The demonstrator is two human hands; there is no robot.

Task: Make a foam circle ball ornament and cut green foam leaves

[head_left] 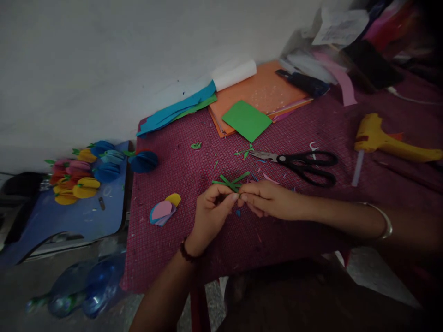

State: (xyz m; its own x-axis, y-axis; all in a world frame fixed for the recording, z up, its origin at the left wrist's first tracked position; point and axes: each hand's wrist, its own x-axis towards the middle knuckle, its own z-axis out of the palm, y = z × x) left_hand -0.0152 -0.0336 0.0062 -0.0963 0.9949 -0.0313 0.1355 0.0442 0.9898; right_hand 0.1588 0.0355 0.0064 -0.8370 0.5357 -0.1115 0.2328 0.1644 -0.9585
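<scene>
My left hand [216,205] and my right hand [272,199] meet over the table, fingertips pinched together. Between them is a small piece of green paper strip, mostly hidden by the fingers. Just behind the fingertips, several narrow green paper strips [225,181] lie crossed on the cloth. Scissors [294,162] with black handles rest beyond my right hand, blades pointing left beside green scraps [247,152]. To the left of my left hand sits a small stack of paper circles [162,210], pink, yellow and blue.
A green paper sheet [247,121] lies over orange sheets [221,121]. At right is a yellow glue gun [374,133]. Blue strips [176,106] line the wall side. Paper fruits [85,188] crowd a blue board [110,207] at left, above plastic bottles [100,281].
</scene>
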